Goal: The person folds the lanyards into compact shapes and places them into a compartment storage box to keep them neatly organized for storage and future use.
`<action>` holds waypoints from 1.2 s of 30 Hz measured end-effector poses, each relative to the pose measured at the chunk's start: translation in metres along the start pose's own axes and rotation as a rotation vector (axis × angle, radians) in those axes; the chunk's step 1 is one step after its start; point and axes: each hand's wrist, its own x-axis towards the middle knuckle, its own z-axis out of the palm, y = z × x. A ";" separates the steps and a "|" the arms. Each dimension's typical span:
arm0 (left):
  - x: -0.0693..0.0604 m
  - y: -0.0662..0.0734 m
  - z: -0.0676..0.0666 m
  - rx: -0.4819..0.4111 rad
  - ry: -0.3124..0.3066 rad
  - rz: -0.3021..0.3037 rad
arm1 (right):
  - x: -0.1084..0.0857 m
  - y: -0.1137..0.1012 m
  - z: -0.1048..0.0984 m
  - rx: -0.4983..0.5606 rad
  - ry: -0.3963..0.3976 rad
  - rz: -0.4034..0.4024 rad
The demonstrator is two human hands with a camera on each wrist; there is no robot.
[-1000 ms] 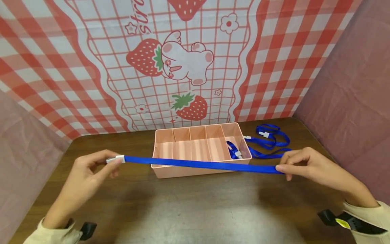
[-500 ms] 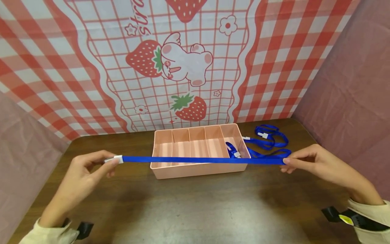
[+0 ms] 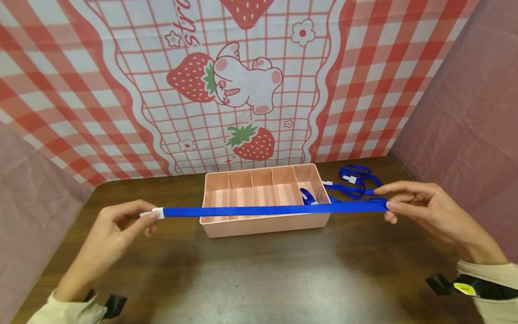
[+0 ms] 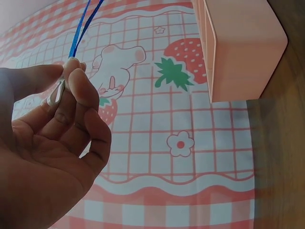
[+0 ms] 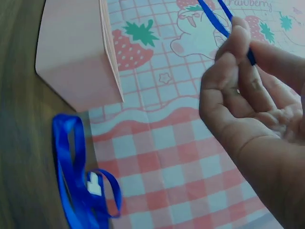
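Note:
A blue lanyard (image 3: 259, 210) is stretched nearly level in front of a pink divided box (image 3: 263, 226). At its left end my left hand (image 3: 106, 238) pinches the white fitting (image 3: 158, 213) between thumb and fingers; a metal clip (image 4: 56, 94) shows below the fingertips in the left wrist view. My right hand (image 3: 443, 218) pinches the looped other end of the strap, and two strands (image 5: 214, 20) run from its fingers in the right wrist view. Another blue lanyard (image 3: 308, 196) lies in the box's rightmost compartment, partly hidden behind the stretched one.
Several loops of blue lanyard (image 3: 356, 180) with white fittings lie on the brown table (image 3: 259, 279) right of the box. Behind stands a strawberry-print cloth (image 3: 251, 90); pink fabric hangs at the right side (image 3: 457, 117) and left side (image 3: 32, 180).
My right hand has moved right and a little up, bringing its end of the lanyard with it. Its index finger now reaches out farther. My left hand has barely moved.

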 end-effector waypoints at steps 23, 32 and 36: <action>-0.010 0.023 -0.001 -0.191 -0.127 0.086 | -0.005 0.002 -0.001 -0.689 0.004 0.093; -0.009 0.014 0.002 -0.337 -0.409 0.219 | -0.008 0.007 -0.012 -0.606 -0.010 0.135; -0.013 0.022 0.004 -0.465 -0.511 0.401 | -0.008 0.007 -0.011 -0.636 0.006 0.184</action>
